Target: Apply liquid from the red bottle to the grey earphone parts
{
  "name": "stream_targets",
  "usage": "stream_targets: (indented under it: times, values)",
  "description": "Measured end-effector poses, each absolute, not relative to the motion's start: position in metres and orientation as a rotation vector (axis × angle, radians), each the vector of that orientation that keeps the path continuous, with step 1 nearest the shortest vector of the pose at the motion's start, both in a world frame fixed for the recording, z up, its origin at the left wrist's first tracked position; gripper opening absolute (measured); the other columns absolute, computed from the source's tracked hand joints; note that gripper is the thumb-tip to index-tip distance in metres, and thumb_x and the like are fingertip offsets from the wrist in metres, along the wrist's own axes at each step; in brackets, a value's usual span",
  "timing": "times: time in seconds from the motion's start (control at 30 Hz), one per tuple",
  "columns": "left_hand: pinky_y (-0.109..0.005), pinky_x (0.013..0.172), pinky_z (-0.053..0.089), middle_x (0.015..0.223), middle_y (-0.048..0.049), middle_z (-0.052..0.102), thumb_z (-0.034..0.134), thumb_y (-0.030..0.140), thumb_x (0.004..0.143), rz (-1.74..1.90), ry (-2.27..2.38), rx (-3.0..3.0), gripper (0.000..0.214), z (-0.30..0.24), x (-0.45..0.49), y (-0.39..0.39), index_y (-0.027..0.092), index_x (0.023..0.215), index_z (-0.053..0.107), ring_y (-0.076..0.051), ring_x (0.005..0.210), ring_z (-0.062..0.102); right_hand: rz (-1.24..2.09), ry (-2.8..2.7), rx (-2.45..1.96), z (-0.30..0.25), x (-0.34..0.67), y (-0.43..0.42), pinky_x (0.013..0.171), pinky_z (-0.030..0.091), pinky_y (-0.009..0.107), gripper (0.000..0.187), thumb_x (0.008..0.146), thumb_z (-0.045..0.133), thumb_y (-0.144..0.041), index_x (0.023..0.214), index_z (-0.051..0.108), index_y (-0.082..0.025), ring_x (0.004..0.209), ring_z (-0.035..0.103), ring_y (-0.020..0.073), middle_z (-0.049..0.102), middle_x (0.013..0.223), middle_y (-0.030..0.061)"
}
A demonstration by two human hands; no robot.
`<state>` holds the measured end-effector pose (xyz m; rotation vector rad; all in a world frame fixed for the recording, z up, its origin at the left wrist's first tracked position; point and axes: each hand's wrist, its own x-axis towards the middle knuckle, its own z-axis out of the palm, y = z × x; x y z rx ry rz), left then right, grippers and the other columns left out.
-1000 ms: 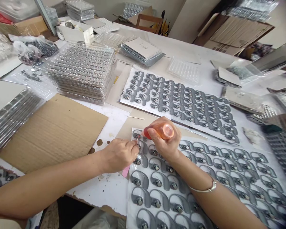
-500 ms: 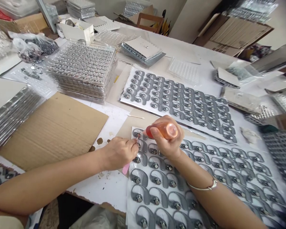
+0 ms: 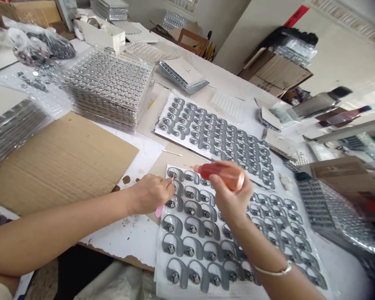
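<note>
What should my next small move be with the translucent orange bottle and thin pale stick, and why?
Probably dab the grey hook-shaped piece at the white sheet's far-left corner with the thin pale stick: your left hand holds its tip at that piece, while your right hand holds the translucent orange bottle with its nozzle apart from it.

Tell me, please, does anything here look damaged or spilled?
Yes. The white tabletop has a ragged near edge, and brown patches mark it beside the cardboard sheet, as if worn or stained. Farther left, small parts lie loose near a plastic bag, perhaps spilled.
</note>
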<state>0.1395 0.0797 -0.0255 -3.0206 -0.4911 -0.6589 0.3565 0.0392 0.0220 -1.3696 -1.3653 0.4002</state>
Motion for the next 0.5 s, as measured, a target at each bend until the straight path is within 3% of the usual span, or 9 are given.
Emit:
stream_targets:
  times: [0.13, 0.3, 0.5]
  values:
    - [-0.030, 0.054, 0.057, 0.086, -0.0131, 0.069, 0.046, 0.005, 0.084, -0.652, -0.491, -2.992, 0.011, -0.025, 0.140, 0.079, 0.009, 0.087, 0.056, -0.020, 0.067, 0.069, 0.182, -1.560, -1.337, -0.005, 0.354, 0.023, 0.077, 0.052, 0.037, 0.031, 0.073, 0.073, -0.024, 0.102, 0.063, -0.019, 0.084, 0.062, 0.0191, 0.065, 0.092, 0.0057]
    - [-0.031, 0.057, 0.058, 0.095, -0.0160, 0.069, 0.046, 0.008, 0.084, -0.543, -0.486, -3.036, 0.014, -0.024, 0.139, 0.080, 0.008, 0.091, 0.057, -0.021, 0.072, 0.069, 0.001, -1.668, -1.215, -0.017, 0.353, 0.020, 0.071, 0.053, 0.037, 0.034, 0.073, 0.072, -0.017, 0.106, 0.062, -0.018, 0.080, 0.062, 0.0193, 0.065, 0.090, 0.0063]
    - [-0.032, 0.058, 0.059, 0.099, -0.0170, 0.070, 0.043, 0.007, 0.085, -0.581, -0.469, -3.008, 0.019, -0.024, 0.138, 0.079, 0.006, 0.097, 0.058, -0.021, 0.074, 0.070, 0.023, -1.687, -1.208, -0.020, 0.355, 0.020, 0.071, 0.053, 0.035, 0.033, 0.073, 0.073, -0.016, 0.105, 0.062, -0.015, 0.081, 0.061, 0.0183, 0.065, 0.091, 0.0075]
